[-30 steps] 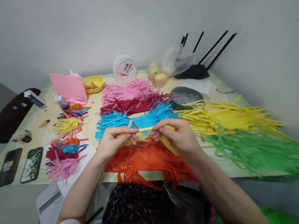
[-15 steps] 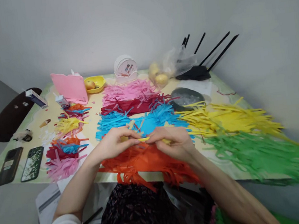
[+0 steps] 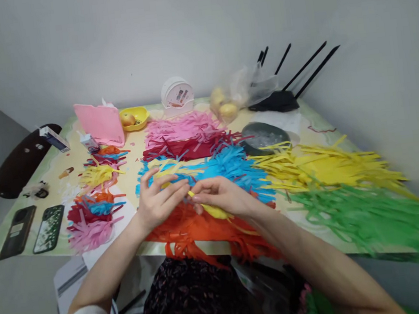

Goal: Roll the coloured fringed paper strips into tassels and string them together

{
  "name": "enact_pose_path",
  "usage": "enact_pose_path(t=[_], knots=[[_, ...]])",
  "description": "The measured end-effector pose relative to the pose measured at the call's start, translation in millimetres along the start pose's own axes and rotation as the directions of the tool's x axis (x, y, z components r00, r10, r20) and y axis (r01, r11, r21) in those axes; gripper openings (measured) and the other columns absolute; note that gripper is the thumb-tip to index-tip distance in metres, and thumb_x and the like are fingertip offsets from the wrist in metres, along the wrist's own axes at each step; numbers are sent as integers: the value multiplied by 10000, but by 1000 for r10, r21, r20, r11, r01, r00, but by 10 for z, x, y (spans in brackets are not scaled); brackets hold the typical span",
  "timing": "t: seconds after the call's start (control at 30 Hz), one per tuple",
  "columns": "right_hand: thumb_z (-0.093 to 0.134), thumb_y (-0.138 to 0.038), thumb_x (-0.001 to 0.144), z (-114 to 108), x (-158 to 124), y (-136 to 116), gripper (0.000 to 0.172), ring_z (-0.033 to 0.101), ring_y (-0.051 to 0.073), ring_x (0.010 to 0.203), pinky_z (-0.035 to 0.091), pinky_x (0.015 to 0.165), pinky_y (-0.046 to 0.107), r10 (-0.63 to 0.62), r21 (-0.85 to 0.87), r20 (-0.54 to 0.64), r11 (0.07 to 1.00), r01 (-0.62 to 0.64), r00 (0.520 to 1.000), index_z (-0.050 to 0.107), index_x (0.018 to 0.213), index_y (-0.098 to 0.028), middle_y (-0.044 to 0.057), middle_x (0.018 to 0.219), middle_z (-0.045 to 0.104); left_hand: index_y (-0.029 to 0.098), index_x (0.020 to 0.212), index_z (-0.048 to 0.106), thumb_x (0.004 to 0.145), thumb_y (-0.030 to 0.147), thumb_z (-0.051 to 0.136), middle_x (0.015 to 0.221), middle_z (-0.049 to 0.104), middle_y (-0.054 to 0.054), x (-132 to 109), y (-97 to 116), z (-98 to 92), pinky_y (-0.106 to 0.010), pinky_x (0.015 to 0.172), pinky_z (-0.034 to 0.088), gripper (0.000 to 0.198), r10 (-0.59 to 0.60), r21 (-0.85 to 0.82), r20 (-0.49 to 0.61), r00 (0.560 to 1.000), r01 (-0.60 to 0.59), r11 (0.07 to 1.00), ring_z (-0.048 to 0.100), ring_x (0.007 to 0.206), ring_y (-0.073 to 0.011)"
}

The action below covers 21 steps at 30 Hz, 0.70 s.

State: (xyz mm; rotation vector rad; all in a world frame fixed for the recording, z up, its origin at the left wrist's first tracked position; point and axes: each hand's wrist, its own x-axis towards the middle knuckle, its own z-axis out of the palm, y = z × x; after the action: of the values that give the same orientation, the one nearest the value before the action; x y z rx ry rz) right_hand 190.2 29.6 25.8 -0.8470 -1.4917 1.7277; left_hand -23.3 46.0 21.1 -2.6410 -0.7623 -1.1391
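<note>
My right hand [image 3: 219, 196] pinches a yellow fringed paper piece [image 3: 216, 211] between thumb and fingers. A short twisted end of it pokes out toward my left hand [image 3: 159, 200]. That hand is open beside it, fingers stretched and spread, the fingertips close to the twisted end; whether they touch it I cannot tell. Yellow strands also show behind my left fingers. Under both hands lies orange fringed paper [image 3: 198, 224], hanging over the table's front edge. Just beyond is blue fringed paper [image 3: 229, 165], partly covered by the hands.
Dark red [image 3: 189, 149] and pink fringed paper [image 3: 183, 129] lie farther back. Yellow [image 3: 331, 163] and green fringes [image 3: 375, 213] spread to the right. Several multicoloured tassels [image 3: 90, 223], two phones [image 3: 49, 228], a pink stand [image 3: 100, 124] and a yellow bowl [image 3: 140, 112] are left.
My left fingers have opened and spread away from the yellow piece. My right hand has shifted slightly left and turned, and the yellow piece now hangs below its fingers.
</note>
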Motion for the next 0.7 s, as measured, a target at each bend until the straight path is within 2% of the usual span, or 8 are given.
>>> enact_pose_path(t=[0.1, 0.2, 0.3, 0.47, 0.53, 0.6, 0.67, 0.7], knots=[[725, -474, 802, 135, -40, -40, 302, 578, 101, 511, 434, 493, 221, -84, -16, -132, 996, 83, 988, 694, 806, -174, 8, 617, 681, 252, 968, 718, 901, 180, 620, 890, 782, -13, 6, 85, 144, -438, 1019, 396, 139, -168, -83, -141, 976, 158, 984, 684, 947, -191], [697, -460, 831, 165, -46, -93, 280, 569, 105, 493, 418, 463, 228, -186, -17, -163, 982, 186, 969, 705, 857, -182, 12, 635, 691, 241, 931, 742, 922, 251, 596, 858, 767, -39, 65, 219, 282, -409, 933, 465, 147, -428, -306, -201, 881, 359, 882, 675, 937, -199], [674, -442, 855, 90, -21, -116, 262, 634, 130, 584, 472, 536, 245, -234, -51, -145, 972, 229, 961, 707, 904, -186, 36, 714, 732, 234, 908, 769, 919, 292, 597, 913, 770, -67, 143, 299, 340, -390, 910, 504, 182, -602, -531, -114, 791, 463, 710, 659, 991, -214], [629, -400, 885, -14, 12, -77, 208, 680, 152, 666, 522, 633, 272, -282, -257, -255, 942, 217, 925, 628, 955, -204, 26, 767, 745, 207, 891, 793, 878, 362, 637, 1011, 755, -96, 231, 294, 384, -365, 934, 521, 220, -698, -747, 119, 706, 526, 406, 674, 1029, -233], [592, -345, 904, -15, 30, -41, 144, 696, 155, 694, 533, 666, 279, -360, -407, -294, 885, 224, 886, 602, 961, -212, 26, 812, 748, 203, 888, 794, 845, 375, 676, 1033, 754, -95, 252, 290, 441, -374, 964, 508, 213, -734, -772, 145, 664, 539, 335, 666, 1061, -245], [553, -305, 921, -77, 61, -18, 118, 713, 168, 822, 544, 756, 292, -437, -593, -249, 774, 221, 864, 624, 963, -220, 42, 922, 752, 195, 871, 789, 818, 373, 707, 1024, 755, -88, 266, 275, 512, -365, 966, 503, 203, -780, -779, 142, 609, 555, 291, 670, 1041, -241], [568, -316, 910, -301, 106, -28, 141, 700, 186, 943, 533, 856, 304, -452, -730, -195, 660, 179, 871, 672, 957, -234, 42, 1003, 750, 187, 863, 776, 833, 375, 692, 982, 756, -74, 270, 228, 569, -330, 933, 509, 209, -831, -778, 114, 544, 570, 266, 675, 982, -213], [578, -333, 903, -492, 133, -46, 161, 688, 198, 981, 521, 896, 314, -445, -771, -211, 623, 132, 871, 692, 957, -234, 44, 1023, 750, 186, 863, 765, 852, 385, 670, 954, 754, -62, 268, 189, 585, -304, 897, 514, 221, -859, -785, 86, 505, 565, 254, 675, 938, -191]])
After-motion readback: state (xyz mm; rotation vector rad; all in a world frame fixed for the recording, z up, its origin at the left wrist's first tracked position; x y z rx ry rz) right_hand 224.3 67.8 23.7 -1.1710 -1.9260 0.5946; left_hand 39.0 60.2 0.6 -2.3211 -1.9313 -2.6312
